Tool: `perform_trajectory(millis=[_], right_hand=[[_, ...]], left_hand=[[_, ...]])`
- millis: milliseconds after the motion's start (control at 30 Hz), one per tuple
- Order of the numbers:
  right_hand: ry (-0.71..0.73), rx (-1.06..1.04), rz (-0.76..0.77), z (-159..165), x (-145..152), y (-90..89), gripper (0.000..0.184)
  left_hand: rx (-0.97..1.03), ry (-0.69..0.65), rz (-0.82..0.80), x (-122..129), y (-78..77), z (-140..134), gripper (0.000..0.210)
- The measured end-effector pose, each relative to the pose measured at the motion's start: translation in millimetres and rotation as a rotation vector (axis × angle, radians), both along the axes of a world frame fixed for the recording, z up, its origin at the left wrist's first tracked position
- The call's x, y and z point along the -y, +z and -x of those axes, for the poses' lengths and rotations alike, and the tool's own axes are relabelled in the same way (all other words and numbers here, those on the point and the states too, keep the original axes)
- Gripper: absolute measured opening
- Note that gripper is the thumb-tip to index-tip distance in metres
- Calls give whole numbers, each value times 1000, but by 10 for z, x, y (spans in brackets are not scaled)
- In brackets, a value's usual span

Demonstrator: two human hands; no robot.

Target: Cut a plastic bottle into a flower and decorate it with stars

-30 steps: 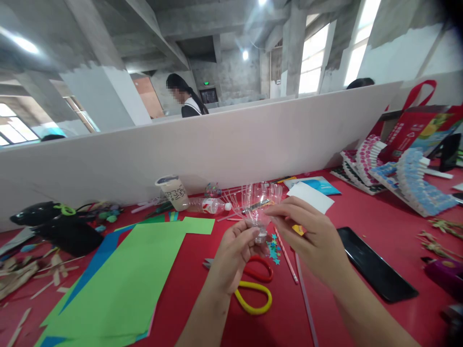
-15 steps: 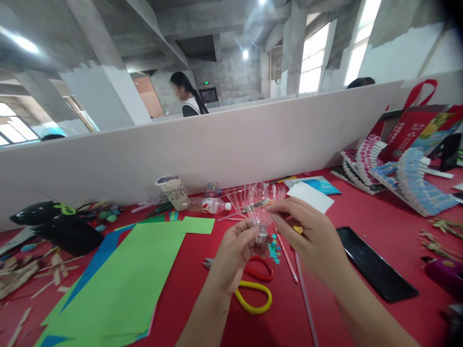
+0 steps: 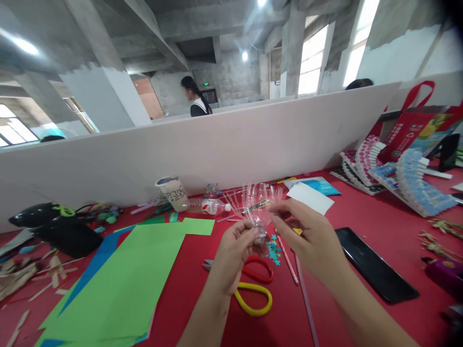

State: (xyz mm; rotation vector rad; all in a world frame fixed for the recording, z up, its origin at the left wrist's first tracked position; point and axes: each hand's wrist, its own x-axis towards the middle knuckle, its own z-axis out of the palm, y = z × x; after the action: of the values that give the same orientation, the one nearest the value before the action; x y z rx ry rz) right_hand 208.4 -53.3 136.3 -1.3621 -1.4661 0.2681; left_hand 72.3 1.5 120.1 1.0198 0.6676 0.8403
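Note:
A clear plastic bottle top (image 3: 261,195), its wall cut into many thin strips that fan outward, stands neck down in front of me. My left hand (image 3: 240,246) is closed around its neck. On the right side of the fan, the thumb and forefinger of my right hand (image 3: 307,231) pinch at one of the strips; the fingertips partly cover it. Below my left hand lie scissors (image 3: 269,301) with one yellow and one red handle loop, the blades partly hidden by the wrist. Small blue-green paper stars (image 3: 274,253) and a pink pencil (image 3: 287,259) lie between the hands.
Green paper sheets (image 3: 123,279) cover the left. A paper cup (image 3: 173,193) and a plastic bottle (image 3: 210,206) are near the white partition (image 3: 202,149). At right lie a black phone (image 3: 376,265) and bead-covered fans (image 3: 415,180). Behind the partition a person (image 3: 198,99) is visible.
My hands stay nearly in place, with the strips of the bottle top shifting slightly. Behind the partition, the person has moved a little to the right.

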Motion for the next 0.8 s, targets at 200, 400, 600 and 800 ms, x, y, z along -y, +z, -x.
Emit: perform_trajectory(millis=[200, 400, 600, 800], right_hand=[[-25, -42, 53, 9, -39, 6, 21], [7, -25, 38, -17, -44, -11, 25], [32, -33, 14, -9, -35, -34, 23], [-39, -71, 64, 13, -45, -38, 16]], left_hand=[[-27, -17, -52, -21, -48, -2, 13], [-32, -32, -51, -32, -66, 6, 10], [12, -97, 9, -55, -105, 40, 8], [-23, -52, -16, -39, -76, 3, 9]])
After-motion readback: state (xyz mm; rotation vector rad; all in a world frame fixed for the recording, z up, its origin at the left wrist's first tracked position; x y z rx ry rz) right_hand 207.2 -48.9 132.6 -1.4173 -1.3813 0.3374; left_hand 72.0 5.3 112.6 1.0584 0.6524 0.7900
